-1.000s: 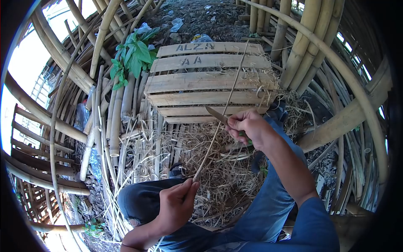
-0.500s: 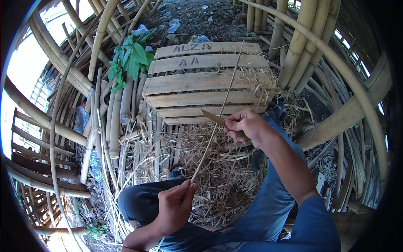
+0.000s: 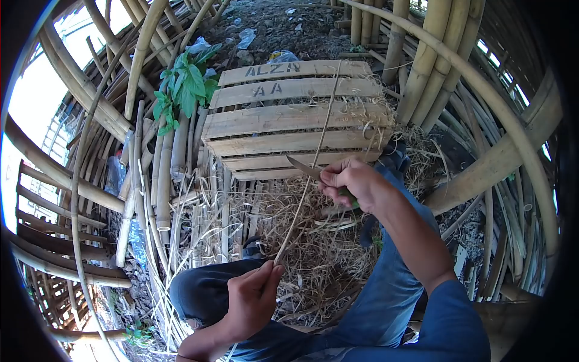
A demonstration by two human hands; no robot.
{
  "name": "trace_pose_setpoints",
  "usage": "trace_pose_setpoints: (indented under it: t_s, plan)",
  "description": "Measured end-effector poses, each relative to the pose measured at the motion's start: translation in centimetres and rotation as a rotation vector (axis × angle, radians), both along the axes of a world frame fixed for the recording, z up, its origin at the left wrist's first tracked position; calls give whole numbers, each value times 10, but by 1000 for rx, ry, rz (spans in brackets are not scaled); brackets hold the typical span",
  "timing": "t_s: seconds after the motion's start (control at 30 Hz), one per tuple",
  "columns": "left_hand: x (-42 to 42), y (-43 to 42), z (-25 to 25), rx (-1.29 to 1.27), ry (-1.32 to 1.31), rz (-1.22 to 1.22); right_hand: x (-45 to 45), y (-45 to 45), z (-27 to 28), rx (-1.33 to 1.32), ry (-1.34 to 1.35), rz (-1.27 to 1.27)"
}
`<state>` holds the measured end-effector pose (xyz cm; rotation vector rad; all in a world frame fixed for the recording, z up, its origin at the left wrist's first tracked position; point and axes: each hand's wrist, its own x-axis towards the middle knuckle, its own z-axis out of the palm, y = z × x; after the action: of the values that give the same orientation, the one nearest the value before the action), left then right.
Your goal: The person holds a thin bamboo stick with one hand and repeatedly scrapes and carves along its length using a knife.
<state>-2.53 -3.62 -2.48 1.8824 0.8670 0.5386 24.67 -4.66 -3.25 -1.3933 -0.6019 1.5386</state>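
Observation:
My left hand [image 3: 254, 297] is closed on the near end of a long, thin bamboo strip [image 3: 300, 211]. From there the strip slants up and away, passing over the wooden crate [image 3: 265, 114]. In my right hand [image 3: 350, 182] is a knife [image 3: 300, 166], its blade pointing left and lying across the strip. A bit of green handle shows below the fingers. My right thumb is close to the blade where it meets the strip; whether it presses on the strip I cannot tell.
Curly bamboo shavings [image 3: 325, 265] cover the ground between my knees. Bamboo poles [image 3: 437, 66] stand at the right, and more poles lie at the left. A leafy green plant [image 3: 187, 84] grows beside the crate. A slatted bamboo frame [image 3: 60, 223] is at far left.
The far end of the strip has swung slightly left. The knife and my right hand have shifted a little to the left; my left hand has hardly moved.

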Motion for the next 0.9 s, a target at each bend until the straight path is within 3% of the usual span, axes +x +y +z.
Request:
trace_pose_setpoints:
  t_s: [0.07, 0.17, 0.2, 0.23, 0.3, 0.37, 0.43, 0.47, 0.9]
  plan:
    - [-1, 1, -1, -17, 7, -8, 1, 0, 4, -2, -31, -99]
    - [3, 1, 0, -8, 12, -15, -18, -3, 1, 9, 84, 235]
    - [2, 1, 2, 11, 13, -16, -13, 0, -4, -46, -43, 175]
    - [0, 0, 3, 8, 23, -16, -8, 1, -5, -48, -33, 176]
    - [0, 0, 3, 3, 30, -14, 2, 3, -5, -25, 44, -102]
    - [0, 1, 0, 8, 22, -18, -3, -2, -9, 26, 26, -83]
    - [1, 2, -2, 6, 31, -22, -10, -3, -7, 23, 136, 267]
    - [1, 2, -2, 15, 26, -15, -10, 0, -6, -35, 35, 196]
    - [0, 6, -3, -59, 15, 18, -16, 1, 7, 41, -129, -21]
